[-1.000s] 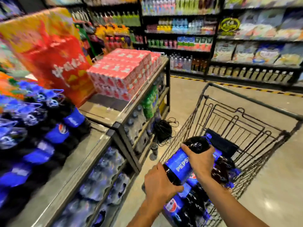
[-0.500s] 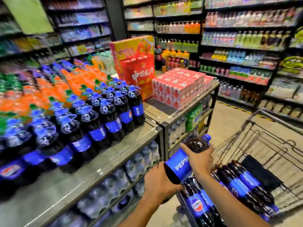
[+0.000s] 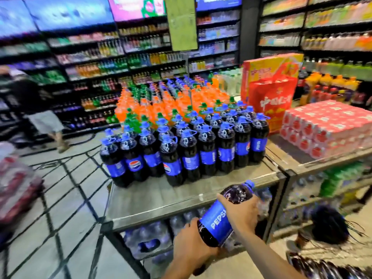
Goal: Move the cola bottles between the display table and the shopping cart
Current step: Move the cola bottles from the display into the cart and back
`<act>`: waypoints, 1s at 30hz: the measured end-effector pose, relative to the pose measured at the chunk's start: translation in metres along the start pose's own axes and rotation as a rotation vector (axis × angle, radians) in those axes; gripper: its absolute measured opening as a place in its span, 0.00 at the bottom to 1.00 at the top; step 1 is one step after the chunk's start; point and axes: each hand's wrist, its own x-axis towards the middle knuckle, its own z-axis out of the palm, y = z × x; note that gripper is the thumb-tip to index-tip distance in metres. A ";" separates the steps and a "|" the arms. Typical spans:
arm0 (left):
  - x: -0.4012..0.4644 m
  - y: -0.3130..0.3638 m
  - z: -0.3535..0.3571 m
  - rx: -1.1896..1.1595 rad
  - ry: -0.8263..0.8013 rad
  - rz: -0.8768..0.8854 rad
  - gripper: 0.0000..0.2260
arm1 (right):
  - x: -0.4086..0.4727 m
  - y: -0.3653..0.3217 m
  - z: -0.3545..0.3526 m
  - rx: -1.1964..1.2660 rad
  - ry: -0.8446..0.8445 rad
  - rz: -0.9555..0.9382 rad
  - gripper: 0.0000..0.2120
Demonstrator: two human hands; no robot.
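Note:
I hold one large cola bottle point(image 3: 218, 219) with a blue label, tilted with its cap up and to the right, just in front of the display table point(image 3: 161, 200). My left hand point(image 3: 190, 248) grips its base from below. My right hand point(image 3: 241, 212) grips its upper body near the shoulder. Rows of upright cola bottles point(image 3: 185, 148) with blue caps stand on the table top behind a bare front strip. Only the corner of the shopping cart point(image 3: 326, 267) shows at the bottom right, with dark bottles lying in it.
Orange and green soda bottles point(image 3: 161, 101) fill the table behind the cola. A red bag point(image 3: 271, 101) and stacked red cartons point(image 3: 326, 127) sit on the adjoining table at right. Wrapped water packs point(image 3: 149, 238) lie under the table. A person point(image 3: 40, 109) walks at far left.
My view has swung left from the cart to the display table. Both hands have carried the bottle out of the cart to the table's front edge.

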 end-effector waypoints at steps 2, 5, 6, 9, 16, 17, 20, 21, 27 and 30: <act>0.009 -0.031 -0.016 -0.047 0.025 -0.037 0.39 | -0.015 -0.016 0.035 -0.026 -0.038 -0.029 0.63; 0.023 -0.072 -0.040 -0.094 0.049 -0.085 0.36 | -0.035 -0.037 0.087 -0.065 -0.085 -0.075 0.65; 0.028 -0.086 -0.048 -0.098 0.060 -0.099 0.35 | -0.040 -0.044 0.103 -0.079 -0.090 -0.092 0.65; 0.045 -0.121 -0.068 -0.088 0.060 -0.131 0.38 | -0.059 -0.067 0.144 -0.091 -0.105 -0.147 0.64; 0.090 -0.179 -0.093 -0.188 0.109 -0.170 0.38 | -0.074 -0.109 0.218 -0.176 -0.131 -0.227 0.60; 0.099 -0.184 -0.095 -0.215 0.110 -0.169 0.38 | -0.071 -0.113 0.228 -0.173 -0.146 -0.232 0.60; 0.125 -0.192 -0.101 -0.286 0.130 -0.176 0.37 | -0.057 -0.126 0.255 -0.175 -0.174 -0.262 0.61; 0.134 -0.193 -0.103 -0.298 0.137 -0.183 0.37 | -0.052 -0.131 0.263 -0.177 -0.182 -0.270 0.61; 0.191 -0.205 -0.112 -0.389 0.178 -0.205 0.40 | -0.026 -0.164 0.311 -0.152 -0.198 -0.338 0.60; 0.214 -0.215 -0.121 -0.423 0.205 -0.164 0.46 | -0.025 -0.177 0.329 -0.135 -0.165 -0.397 0.61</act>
